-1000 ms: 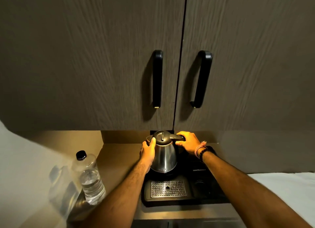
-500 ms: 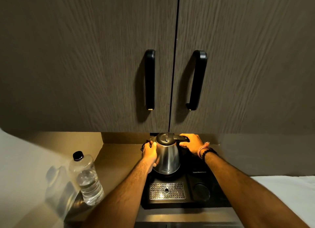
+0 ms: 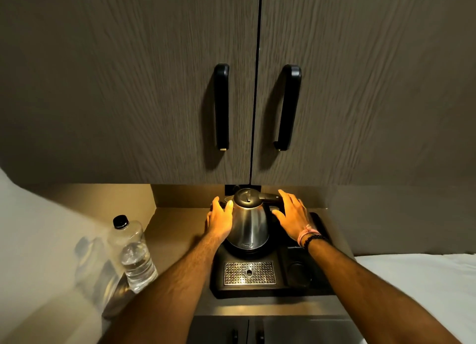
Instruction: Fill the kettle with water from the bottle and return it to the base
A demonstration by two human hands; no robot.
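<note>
A steel kettle point(image 3: 249, 225) with a black lid and handle stands upright on its round base point(image 3: 268, 252), at the back of a black tray point(image 3: 319, 289). My left hand point(image 3: 219, 222) lies against the kettle's left side with the thumb on its shoulder and the fingers loose. My right hand point(image 3: 293, 217) hovers just right of the handle, fingers spread, holding nothing. A clear plastic bottle point(image 3: 132, 256) with a black cap on stands on the counter to the left, partly filled with water.
The tray has a perforated metal grid point(image 3: 249, 273) in front of the kettle. Wall cupboard doors with black handles point(image 3: 222, 106) hang low over the counter. A white surface point(image 3: 425, 279) lies to the right. A wall closes the left side beside the bottle.
My right hand has let go of the kettle's handle and opened. My left hand has loosened on the kettle's side. The kettle stays on its base.
</note>
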